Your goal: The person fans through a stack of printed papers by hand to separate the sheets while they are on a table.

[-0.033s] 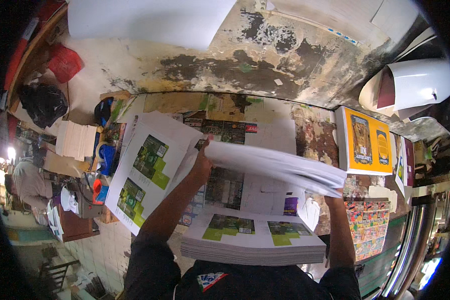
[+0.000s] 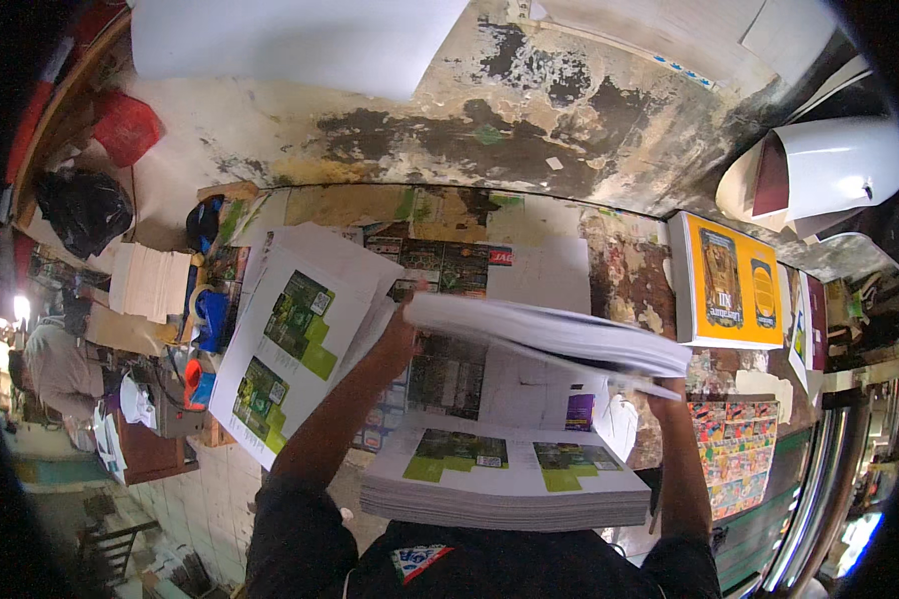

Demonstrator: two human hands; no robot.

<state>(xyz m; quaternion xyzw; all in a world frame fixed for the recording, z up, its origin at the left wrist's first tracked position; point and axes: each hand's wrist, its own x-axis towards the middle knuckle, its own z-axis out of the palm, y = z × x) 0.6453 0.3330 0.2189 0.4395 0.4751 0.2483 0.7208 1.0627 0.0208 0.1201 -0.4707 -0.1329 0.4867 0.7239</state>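
Observation:
Between my two hands a stack of white paper sheets [image 2: 559,334] is held up above the worktable, seen nearly edge-on. My left hand [image 2: 407,311] grips its left end. At the right end, my right hand [image 2: 673,387] is mostly hidden under the sheets, its fingers closed on the edge. The lower sheets sag a little apart from the rest. Close to my body lies a thick stack of printed sheets [image 2: 504,489], with green and dark panels on the top one. Left of my left forearm, more printed sheets [image 2: 270,359] lie at a slant.
A stack with a yellow printed top [image 2: 734,285] sits at the right. Below it lies a colourful printed sheet [image 2: 734,449]. Rolled white sheets [image 2: 834,170] stand at the back right. At the left are a blue tape roll [image 2: 210,317] and a black plastic bag [image 2: 85,210]. Another person [image 2: 60,364] is at far left.
The left end of the held stack has come down slightly and left with my left hand. At the right end, the lower sheets have shifted and spread.

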